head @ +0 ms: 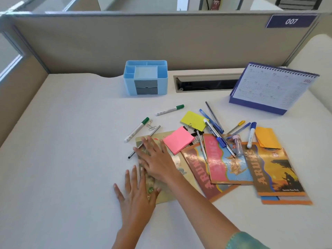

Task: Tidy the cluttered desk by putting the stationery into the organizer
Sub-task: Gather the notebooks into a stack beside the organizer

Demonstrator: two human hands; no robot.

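Pressing beige notebook (165, 197) before blue organizer (145, 78), left hand (136, 193) and right hand (156, 159) flat, gripping nothing. Probably steadying it for sliding.

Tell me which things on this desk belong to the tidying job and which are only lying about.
For the job: blue organizer, green-capped markers, blue pens, pink sticky notes, yellow sticky notes, orange notes, binder clips, paper clips.

Just lying about: desk calendar, notebooks, cable slot, 007 plate.
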